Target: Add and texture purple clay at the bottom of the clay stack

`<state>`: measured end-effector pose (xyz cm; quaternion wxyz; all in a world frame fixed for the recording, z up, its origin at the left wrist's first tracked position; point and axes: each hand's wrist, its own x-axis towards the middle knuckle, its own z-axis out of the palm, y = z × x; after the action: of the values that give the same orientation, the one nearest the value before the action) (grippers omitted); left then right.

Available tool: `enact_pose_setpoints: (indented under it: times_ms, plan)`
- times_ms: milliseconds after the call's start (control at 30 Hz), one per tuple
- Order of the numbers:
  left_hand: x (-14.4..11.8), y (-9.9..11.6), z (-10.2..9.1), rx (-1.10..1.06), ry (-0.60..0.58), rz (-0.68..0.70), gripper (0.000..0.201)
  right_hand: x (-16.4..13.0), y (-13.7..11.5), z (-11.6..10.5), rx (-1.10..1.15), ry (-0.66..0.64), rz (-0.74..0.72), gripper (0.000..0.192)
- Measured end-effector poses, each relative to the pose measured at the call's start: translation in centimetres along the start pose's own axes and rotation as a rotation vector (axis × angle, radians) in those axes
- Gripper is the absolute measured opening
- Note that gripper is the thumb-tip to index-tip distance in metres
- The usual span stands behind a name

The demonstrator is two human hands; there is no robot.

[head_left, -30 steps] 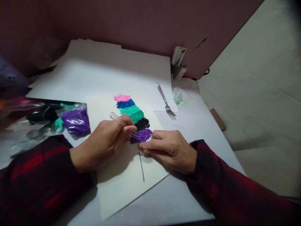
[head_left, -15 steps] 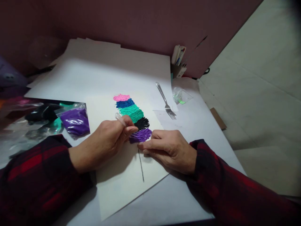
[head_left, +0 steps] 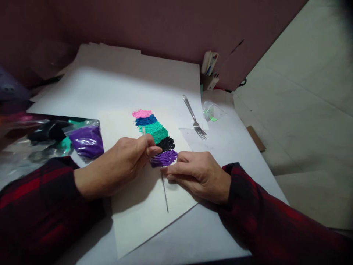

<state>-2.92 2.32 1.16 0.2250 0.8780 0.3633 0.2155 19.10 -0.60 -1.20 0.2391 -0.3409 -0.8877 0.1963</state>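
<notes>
My left hand is closed round a thin, translucent stick-shaped tool, whose upper end sticks out above the fingers. Its lower end is hidden by the hand, close to the purple band of a feather-shaped clay picture. Above that band lie black, green, blue and pink bands, all textured with fine lines. My right hand rests on the cream sheet, thumb and fingertips pressed together at the purple band's lower edge. Whatever they pinch is too small to tell. A dark drawn line runs down from there.
A fork lies on white paper at the back, beside a small clear bag. Bags of purple clay and black clay crowd the left. Pens in a holder stand against the wall.
The tool in my left hand has tipped more upright, and that hand has shifted slightly to the left. My right hand stays practically in place.
</notes>
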Motion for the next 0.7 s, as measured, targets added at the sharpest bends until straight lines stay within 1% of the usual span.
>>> enact_pose_setpoints:
  times_ms: [200, 500, 700]
  plan:
    - [-0.06, -0.05, -0.13, 0.003, -0.039, -0.013, 0.024, 0.00, 0.08, -0.08, 0.005, 0.008, -0.012, 0.015]
    - [-0.23, 0.00, -0.35, 0.075, -0.056, -0.067, 0.028, -0.13, 0.03, 0.12, 0.005, 0.033, -0.012, 0.016]
    - [-0.30, 0.13, -0.51, 0.086, -0.033, -0.036, 0.028, -0.07, 0.01, 0.04, -0.004, 0.026, -0.013, 0.015]
